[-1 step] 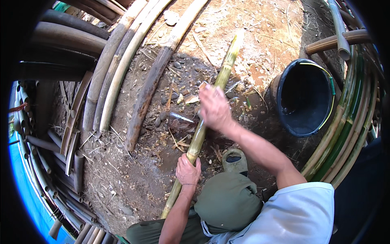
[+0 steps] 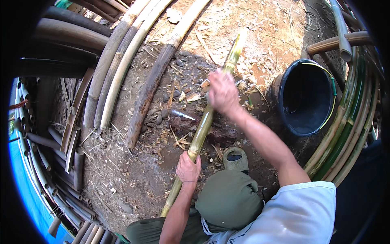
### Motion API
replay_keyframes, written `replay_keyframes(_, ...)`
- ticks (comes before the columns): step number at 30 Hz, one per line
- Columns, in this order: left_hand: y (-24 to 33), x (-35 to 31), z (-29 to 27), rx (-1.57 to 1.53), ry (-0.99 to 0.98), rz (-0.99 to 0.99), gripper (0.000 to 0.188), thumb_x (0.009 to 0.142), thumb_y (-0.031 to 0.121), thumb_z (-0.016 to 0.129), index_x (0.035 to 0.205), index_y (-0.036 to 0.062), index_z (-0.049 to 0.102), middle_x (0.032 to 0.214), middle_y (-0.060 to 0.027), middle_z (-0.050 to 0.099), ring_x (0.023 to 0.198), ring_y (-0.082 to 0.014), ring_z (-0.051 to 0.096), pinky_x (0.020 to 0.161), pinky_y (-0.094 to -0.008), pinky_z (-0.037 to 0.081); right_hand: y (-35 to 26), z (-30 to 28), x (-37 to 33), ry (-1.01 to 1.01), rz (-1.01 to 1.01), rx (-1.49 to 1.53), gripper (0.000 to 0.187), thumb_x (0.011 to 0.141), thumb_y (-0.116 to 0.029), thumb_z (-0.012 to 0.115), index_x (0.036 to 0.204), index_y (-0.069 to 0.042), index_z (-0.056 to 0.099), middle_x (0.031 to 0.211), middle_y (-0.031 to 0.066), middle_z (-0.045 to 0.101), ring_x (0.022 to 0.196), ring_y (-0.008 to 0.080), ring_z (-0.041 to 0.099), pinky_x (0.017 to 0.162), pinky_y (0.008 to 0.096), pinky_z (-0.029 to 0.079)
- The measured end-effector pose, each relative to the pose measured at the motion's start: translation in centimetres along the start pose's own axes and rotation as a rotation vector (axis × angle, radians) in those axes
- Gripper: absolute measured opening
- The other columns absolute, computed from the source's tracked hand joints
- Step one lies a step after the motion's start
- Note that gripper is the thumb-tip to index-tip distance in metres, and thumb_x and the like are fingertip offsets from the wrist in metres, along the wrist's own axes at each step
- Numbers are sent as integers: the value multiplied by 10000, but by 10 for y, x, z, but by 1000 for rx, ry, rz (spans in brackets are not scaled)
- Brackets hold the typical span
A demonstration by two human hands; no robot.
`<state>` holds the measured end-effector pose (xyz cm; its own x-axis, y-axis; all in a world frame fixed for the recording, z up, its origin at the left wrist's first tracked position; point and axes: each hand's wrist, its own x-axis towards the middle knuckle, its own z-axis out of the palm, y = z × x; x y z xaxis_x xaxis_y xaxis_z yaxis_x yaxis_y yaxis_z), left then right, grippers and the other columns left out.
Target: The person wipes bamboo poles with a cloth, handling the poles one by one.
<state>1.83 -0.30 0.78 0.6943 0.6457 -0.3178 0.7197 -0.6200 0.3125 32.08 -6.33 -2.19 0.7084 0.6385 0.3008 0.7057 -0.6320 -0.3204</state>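
A long green-yellow bamboo pole (image 2: 202, 132) runs from beside my left leg out into the sunlit ground ahead. My left hand (image 2: 188, 167) is wrapped round its near part. Farther along, my right hand (image 2: 223, 92) lies over the pole, its fingers smeared by motion. Whether something is under that palm cannot be made out. The pole crosses above a dark, wet-looking piece of wood (image 2: 183, 119) on the ground.
To the right stands a black bucket (image 2: 291, 116) with a yellow-green handle. Bent bamboo lengths (image 2: 347, 134) line the right edge. Several poles (image 2: 118, 89) lie at left, beside stacked bamboo (image 2: 77, 171). An olive clog (image 2: 235, 162) is near my knee; chips and pebbles litter the soil.
My right hand has slid farther away along the pole, uncovering more of the dark wood beneath. The left hand keeps its place on the pole.
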Motion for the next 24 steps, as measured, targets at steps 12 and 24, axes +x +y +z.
replay_keyframes(12,-41,58,-2,-655,-812,-164,218,742,168,734,886,13,683,724,-117,693,649,-210,679,629,-355,543,-102,-14,-95,-108,-65,241,433,830,-150,627,1218,41,642,1331,192,607,1325,337,523,1173,518,323)
replay_keyframes(24,-28,37,-3,-204,148,453,438,725,385,856,943,75,637,850,-79,617,725,-286,645,665,-402,553,110,-19,74,-50,236,-84,282,860,-152,603,1094,-12,675,1177,137,679,1081,241,636,1008,420,457)
